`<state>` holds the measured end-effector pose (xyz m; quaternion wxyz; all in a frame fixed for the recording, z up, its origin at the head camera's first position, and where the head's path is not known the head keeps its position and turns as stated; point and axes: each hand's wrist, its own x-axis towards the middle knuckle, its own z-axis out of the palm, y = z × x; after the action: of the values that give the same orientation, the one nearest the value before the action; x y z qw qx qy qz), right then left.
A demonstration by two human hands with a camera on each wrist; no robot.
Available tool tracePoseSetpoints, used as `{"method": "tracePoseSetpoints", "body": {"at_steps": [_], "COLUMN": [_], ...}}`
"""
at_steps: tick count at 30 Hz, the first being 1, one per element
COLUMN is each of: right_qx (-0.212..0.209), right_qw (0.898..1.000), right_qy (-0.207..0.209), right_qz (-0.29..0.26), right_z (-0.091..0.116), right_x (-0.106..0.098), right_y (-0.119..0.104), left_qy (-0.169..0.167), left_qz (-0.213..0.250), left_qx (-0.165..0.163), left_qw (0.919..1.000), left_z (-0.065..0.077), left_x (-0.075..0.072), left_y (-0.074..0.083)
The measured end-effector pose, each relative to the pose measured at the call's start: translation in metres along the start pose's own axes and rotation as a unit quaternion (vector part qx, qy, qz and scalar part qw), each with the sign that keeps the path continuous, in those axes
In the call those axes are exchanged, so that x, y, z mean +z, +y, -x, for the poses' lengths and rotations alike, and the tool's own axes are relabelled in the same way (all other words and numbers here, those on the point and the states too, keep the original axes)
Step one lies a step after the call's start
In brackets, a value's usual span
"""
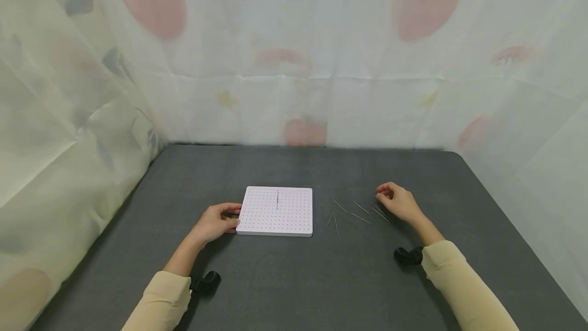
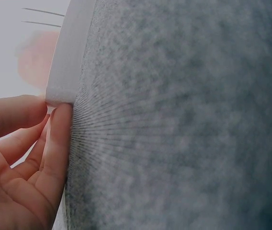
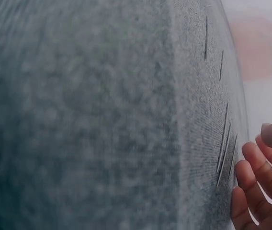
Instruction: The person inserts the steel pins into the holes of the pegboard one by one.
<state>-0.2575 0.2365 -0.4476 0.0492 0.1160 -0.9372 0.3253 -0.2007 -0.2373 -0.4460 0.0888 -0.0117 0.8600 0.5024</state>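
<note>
pegboard point(image 1: 275, 223): white, dotted with holes, flat on the bench point(image 1: 294, 280), well short of its far edge
upright rods point(image 2: 43, 11): two, standing out of the pegboard's top in the left wrist view
left hand point(image 1: 215, 223): clamped on the pegboard's left edge, by its near left corner
loose rods point(image 1: 361, 207): several, thin, scattered beyond the pegboard's right edge
right hand point(image 1: 397, 202): beside the loose rods, fingers bent; cannot tell whether it pinches one
sleeves point(image 1: 464, 285): cream, on both forearms
</note>
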Motion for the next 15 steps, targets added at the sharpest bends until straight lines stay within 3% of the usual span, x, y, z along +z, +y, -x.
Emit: {"method": "tracePoseSetpoints", "body": {"at_steps": [15], "right_qx": [0.008], "right_qw": [0.999], "right_qy": [-0.036], "right_qz": [0.038], "right_z": [0.0028], "right_x": [-0.0037], "right_y": [0.003], "left_qy": [-0.004], "left_qz": [0.003], "left_qx": [0.002], "left_qw": [1.0], "left_z": [0.0007], "left_x": [-0.0003], "left_y": [0.0016]}}
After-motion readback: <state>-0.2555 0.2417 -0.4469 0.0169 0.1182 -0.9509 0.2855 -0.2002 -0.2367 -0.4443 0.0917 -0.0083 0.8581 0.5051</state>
